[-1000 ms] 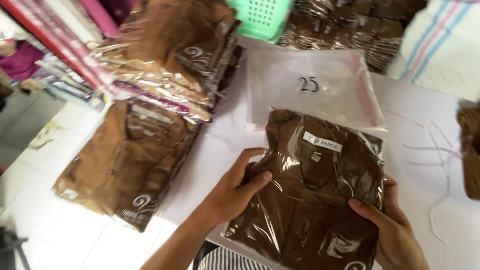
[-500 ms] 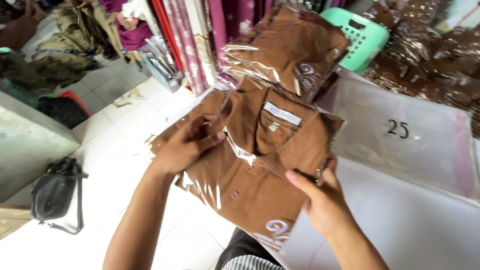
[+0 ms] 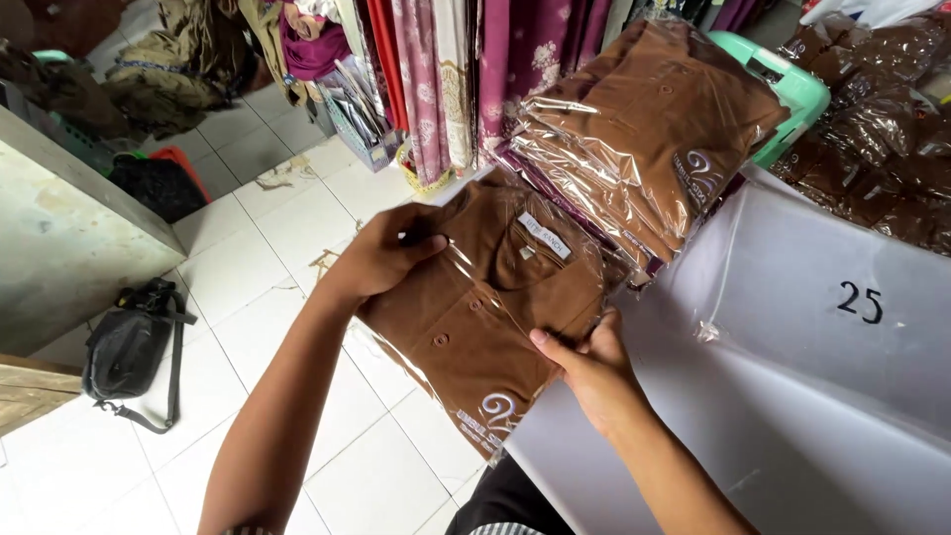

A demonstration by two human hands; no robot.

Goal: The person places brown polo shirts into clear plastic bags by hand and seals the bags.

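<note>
Head view: left hand (image 3: 381,260) and right hand (image 3: 584,369) both grasp a clear plastic bag (image 3: 485,307) holding one folded brown shirt, held over the white table (image 3: 792,436) edge. Beside it, a stack of bagged brown shirts (image 3: 644,129) (same wrapping). Green basket (image 3: 797,94) behind; contents hidden.

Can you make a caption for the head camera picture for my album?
Two hands, left and right, hold a bagged brown shirt beside a shirt stack.
</note>
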